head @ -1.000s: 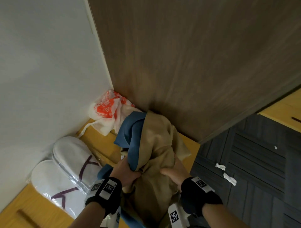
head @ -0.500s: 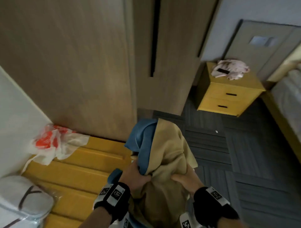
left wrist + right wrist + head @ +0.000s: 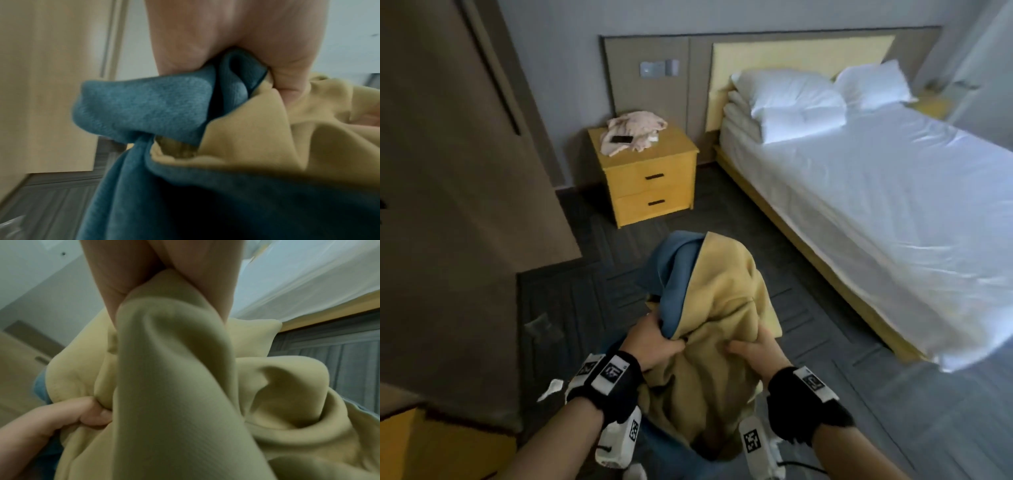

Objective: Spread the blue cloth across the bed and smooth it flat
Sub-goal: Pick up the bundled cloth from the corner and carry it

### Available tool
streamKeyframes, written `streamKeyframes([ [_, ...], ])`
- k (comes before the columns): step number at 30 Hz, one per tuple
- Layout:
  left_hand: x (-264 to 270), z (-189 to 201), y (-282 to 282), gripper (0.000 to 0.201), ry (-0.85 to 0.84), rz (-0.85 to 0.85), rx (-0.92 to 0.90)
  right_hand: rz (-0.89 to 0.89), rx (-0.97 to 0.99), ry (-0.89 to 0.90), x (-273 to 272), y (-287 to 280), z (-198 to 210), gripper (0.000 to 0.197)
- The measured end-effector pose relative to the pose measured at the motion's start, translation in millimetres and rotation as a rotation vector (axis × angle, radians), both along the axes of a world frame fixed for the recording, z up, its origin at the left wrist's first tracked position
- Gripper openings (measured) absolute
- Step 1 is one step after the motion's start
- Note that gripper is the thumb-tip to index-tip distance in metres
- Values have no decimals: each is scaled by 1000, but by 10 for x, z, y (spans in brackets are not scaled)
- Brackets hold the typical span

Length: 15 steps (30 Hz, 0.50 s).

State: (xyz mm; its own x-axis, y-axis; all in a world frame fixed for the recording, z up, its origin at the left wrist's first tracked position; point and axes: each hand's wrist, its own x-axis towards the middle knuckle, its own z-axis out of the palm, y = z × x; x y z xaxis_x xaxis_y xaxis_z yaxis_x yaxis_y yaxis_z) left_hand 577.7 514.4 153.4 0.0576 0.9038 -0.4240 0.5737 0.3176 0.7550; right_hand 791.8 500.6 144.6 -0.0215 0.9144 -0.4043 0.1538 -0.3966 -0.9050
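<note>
The cloth [image 3: 719, 301] is a bundle, blue on one side and tan on the other, held up in front of me over the dark floor. My left hand [image 3: 654, 346] grips its left part, where the blue side [image 3: 144, 105] folds over the tan. My right hand [image 3: 753, 353] grips a tan fold [image 3: 174, 353]. The bed [image 3: 893, 192], with a white sheet and white pillows [image 3: 798, 99], stands ahead to the right, apart from the cloth.
A yellow nightstand [image 3: 650, 174] with a pinkish garment [image 3: 633, 132] and a phone [image 3: 621, 139] on it stands left of the bed. A brown wardrobe [image 3: 455, 171] fills the left side. Dark carpet tiles [image 3: 808, 274] lie between me and the bed frame.
My view has swung right, from the wall corner with slippers and a plastic bag to the nightstand and bed. Both hands keep the same hold on the bundled cloth, carrying it along.
</note>
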Motion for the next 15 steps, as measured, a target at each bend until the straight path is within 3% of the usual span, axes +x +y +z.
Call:
streamKeyframes([
  [7,1487,-132,1024,57,15,-322,-44,-251,-36,-31,1359,396,-131,73],
  [11,2235,-192,1692,69,-7,-486,-65,-402,-60,-16,2005,782,-195,68],
  [15,3011,-214,2313,61,-11,-644,-37,-566,-63,9,2618,1144,-256,56],
])
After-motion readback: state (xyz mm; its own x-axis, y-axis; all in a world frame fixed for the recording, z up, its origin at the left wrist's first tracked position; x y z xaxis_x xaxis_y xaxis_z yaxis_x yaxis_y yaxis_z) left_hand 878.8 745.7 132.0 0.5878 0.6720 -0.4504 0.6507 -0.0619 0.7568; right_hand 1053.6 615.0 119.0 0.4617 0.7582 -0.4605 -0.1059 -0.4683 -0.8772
